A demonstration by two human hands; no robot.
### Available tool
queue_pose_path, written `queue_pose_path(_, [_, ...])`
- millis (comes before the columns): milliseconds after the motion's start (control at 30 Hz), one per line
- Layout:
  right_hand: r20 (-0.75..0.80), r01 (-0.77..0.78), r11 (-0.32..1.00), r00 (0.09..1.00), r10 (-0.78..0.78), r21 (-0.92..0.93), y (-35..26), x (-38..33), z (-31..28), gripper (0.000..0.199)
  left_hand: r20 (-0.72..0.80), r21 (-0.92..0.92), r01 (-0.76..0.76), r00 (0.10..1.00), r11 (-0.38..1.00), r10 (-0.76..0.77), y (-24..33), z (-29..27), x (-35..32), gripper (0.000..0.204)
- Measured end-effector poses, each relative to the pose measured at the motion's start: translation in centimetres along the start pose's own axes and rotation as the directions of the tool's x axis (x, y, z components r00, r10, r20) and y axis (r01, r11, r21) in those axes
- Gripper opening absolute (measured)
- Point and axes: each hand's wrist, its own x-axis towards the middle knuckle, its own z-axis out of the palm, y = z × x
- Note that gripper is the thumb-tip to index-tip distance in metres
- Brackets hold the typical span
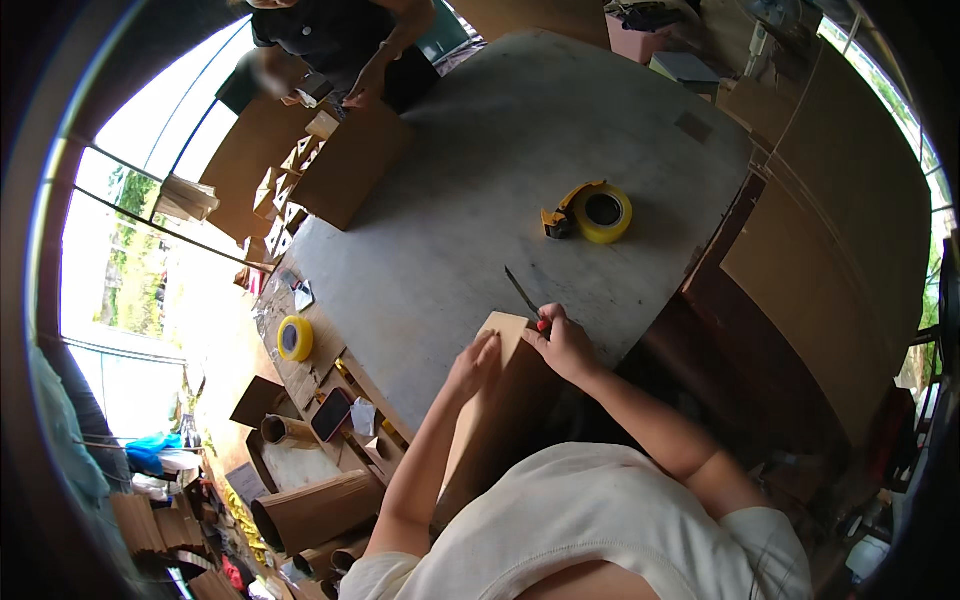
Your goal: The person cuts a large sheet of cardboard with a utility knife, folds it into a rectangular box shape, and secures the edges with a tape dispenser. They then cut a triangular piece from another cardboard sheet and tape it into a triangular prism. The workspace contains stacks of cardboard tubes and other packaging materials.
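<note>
A brown folded cardboard piece [470,435] leans between my body and the near edge of the grey table [440,250], its narrow top end lying at the table's edge. My left hand [473,367] grips it near that end, fingers bent over the cardboard. My right hand [567,345] is closed around a knife [519,289] with a red handle, mostly hidden in the fist. Its thin dark blade points up and left over the tabletop. The right fingers are beside the cardboard's right corner; whether they touch it I cannot tell.
A yellow tape dispenser [590,212] sits on the table's right half. At the left are a yellow tape roll [295,339], a phone [331,414] and cardboard tubes [318,510]. Another person [345,50] handles things at an open carton [352,165], far left. Large cardboard sheets [830,270] stand right.
</note>
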Motion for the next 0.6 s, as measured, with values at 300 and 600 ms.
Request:
queue_pose_path(300, [0.315, 0.030, 0.901, 0.942, 0.119, -0.432, -3.7, -3.7, -2.9, 0.031, -0.044, 0.530, -0.089, 0.990, 0.844, 0.133, 5.7, 3.1, -3.6, 0.054])
queue_pose_path(600, [0.281, 0.057, 0.867, 0.955, 0.098, -0.495, -3.3, -3.7, -1.6, 0.034, -0.043, 0.514, -0.101, 0.989, 0.852, 0.144, 5.5, 3.3, -3.4, 0.048])
